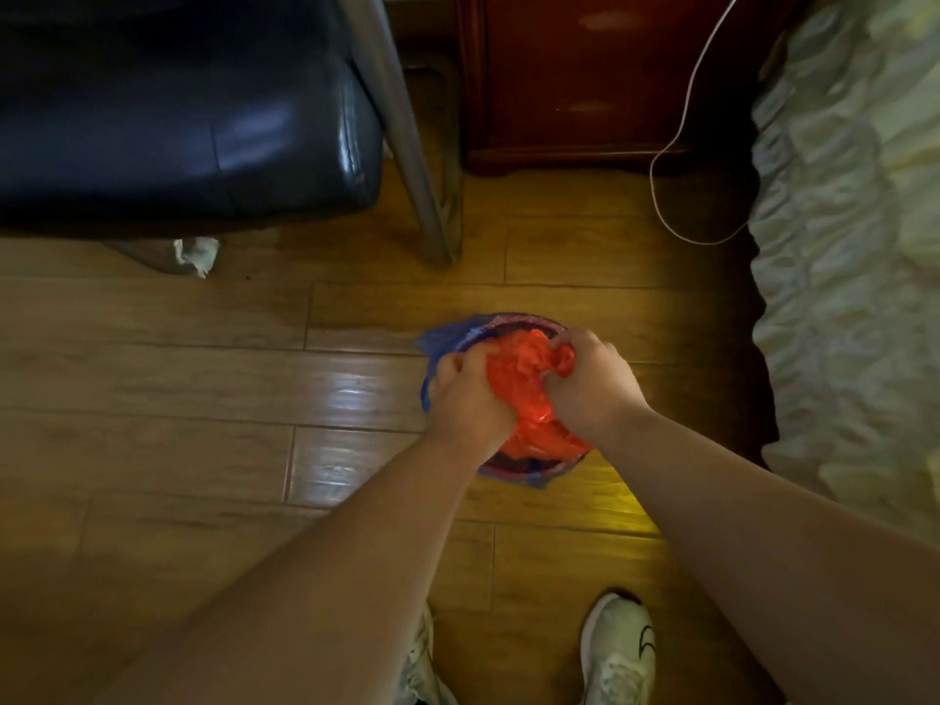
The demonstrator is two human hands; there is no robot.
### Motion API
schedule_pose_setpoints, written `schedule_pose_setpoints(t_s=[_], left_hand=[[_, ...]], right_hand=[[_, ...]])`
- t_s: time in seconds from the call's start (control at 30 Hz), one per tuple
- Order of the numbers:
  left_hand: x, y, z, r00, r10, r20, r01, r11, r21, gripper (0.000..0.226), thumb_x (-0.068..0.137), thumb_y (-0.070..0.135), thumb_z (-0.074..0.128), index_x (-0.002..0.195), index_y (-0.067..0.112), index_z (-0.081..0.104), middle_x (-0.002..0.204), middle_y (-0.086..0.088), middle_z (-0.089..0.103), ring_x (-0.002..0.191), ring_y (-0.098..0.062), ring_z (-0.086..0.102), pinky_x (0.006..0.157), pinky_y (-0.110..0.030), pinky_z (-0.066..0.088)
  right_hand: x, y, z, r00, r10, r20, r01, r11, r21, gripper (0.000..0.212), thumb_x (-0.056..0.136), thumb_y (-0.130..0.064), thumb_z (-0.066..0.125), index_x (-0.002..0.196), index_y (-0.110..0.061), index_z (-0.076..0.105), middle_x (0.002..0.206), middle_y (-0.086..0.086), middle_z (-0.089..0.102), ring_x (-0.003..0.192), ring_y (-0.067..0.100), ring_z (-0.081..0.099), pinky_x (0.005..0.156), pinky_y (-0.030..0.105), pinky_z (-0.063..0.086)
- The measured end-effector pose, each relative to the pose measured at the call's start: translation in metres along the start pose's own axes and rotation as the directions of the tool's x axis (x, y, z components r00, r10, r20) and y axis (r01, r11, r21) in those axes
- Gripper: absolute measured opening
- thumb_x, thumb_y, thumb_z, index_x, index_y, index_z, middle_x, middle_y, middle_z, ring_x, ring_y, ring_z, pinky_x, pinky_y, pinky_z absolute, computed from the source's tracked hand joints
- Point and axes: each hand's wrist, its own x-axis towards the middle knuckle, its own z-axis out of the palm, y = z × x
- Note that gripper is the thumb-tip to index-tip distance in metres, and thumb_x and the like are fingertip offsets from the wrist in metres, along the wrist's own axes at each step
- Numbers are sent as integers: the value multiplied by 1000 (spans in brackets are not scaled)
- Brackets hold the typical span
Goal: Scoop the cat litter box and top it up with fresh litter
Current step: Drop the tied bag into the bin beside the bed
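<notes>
Orange plastic bag (524, 384) bunched between both gripping hands (529, 384).

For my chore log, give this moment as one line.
both hands: left hand, right hand | grip crumpled orange plastic bag | inside small blue-lined round bin | wooden floor

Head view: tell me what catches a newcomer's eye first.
The orange bag at centre, gripped by the left hand and right hand over a small bin with a blue liner. Then the dark chair upper left and the pale bed along the right.
</notes>
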Motion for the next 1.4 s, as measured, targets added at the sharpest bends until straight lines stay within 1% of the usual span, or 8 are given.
schedule_pose_setpoints(t_s=[0.13,0.3,0.57,0.67,0.83,1.03,1.23,1.4], left_hand=[[-10,1,3,933,17,360,15,996,-86,110,68,35,84,151,35,12,122,3,60,112,-21,61,90,-31,48],[-3,0,-1,984,-46,170,55,997,-45,41,87,48,65,119,23,57,105,1,65,100,-22,64,78,-30,45],[7,-14,10,996,60,63,-66,992,103,3,93,19,57,94,19,60,99,-3,71,97,-26,66,75,-28,42],[12,-18,22,996,58,70,-61,998,35,10,95,21,56,86,25,57,89,5,68,93,-25,66,74,-28,41],[34,-27,46,961,60,271,-94,989,116,27,99,26,51,118,16,66,113,-10,72,106,-31,67,90,-34,50],[65,-54,86,899,113,423,-274,899,341,73,87,40,48,152,9,38,144,-12,53,132,-30,51,114,-39,38],[75,-47,78,875,-17,483,-206,891,405,37,91,33,51,121,15,65,115,-11,69,106,-33,67,91,-42,56],[36,-7,11,962,102,252,-181,932,314,49,83,49,46,126,29,57,130,-2,62,122,-29,59,97,-47,52]], right_hand=[[-2,-2,6,998,33,-55,-29,997,72,33,91,-10,53,117,-29,59,123,4,49,74,6,48,52,19,36],[-3,1,14,998,6,-65,-2,998,63,25,91,-13,55,106,-32,59,120,3,52,84,18,55,63,25,41],[14,13,38,998,-17,65,29,983,-183,33,92,-23,58,125,-22,58,115,4,67,88,22,63,63,29,48],[27,18,49,995,-43,87,61,974,-216,41,95,-18,53,135,-24,54,135,6,58,109,28,63,81,35,53],[50,37,71,966,-58,254,132,949,-287,60,93,-8,49,151,-21,44,143,16,51,129,33,54,107,34,44],[83,77,108,915,32,402,147,901,-408,68,102,-32,33,163,-13,7,170,11,4,157,26,-1,127,46,7],[89,80,106,912,109,395,88,889,-449,56,100,-37,34,151,-16,40,152,20,41,138,40,42,113,53,36],[46,40,48,972,8,236,96,900,-425,72,85,-50,34,156,-43,24,167,3,21,148,30,35,116,47,37]])
